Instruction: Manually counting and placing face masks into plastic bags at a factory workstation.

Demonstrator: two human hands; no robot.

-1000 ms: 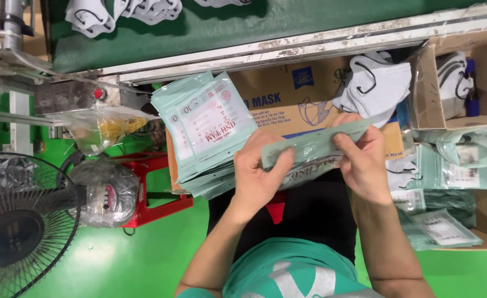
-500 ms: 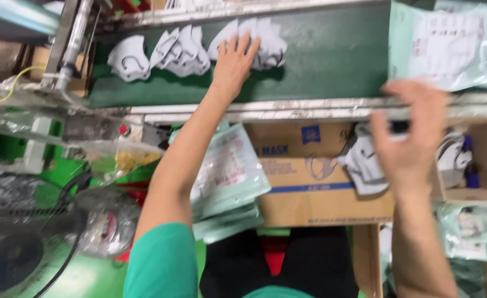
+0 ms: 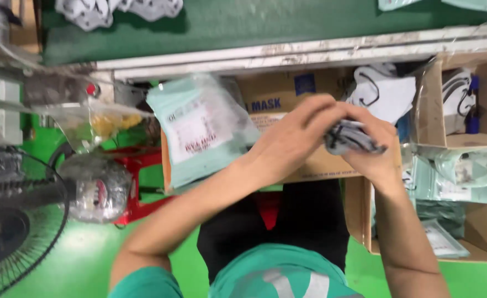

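My left hand (image 3: 296,135) and my right hand (image 3: 373,149) meet over a brown cardboard box (image 3: 287,94), both closed on a folded grey-white face mask (image 3: 349,138) held between them. To the left, a stack of pale green flat pouches (image 3: 196,129) leans on the box. More white masks (image 3: 384,91) lie in the box behind my hands. Further white masks (image 3: 116,11) lie on the green conveyor belt (image 3: 265,25) at the top.
A metal rail (image 3: 310,52) edges the belt. At right, cardboard bins (image 3: 475,221) hold green pouches and masks. A fan (image 3: 11,232), a red stool (image 3: 138,165) and clear plastic bags (image 3: 97,187) stand at left on the green floor.
My left hand came back from the masks on the belt and my right hand from the pouch at upper right. Both now grip one mask over the box.
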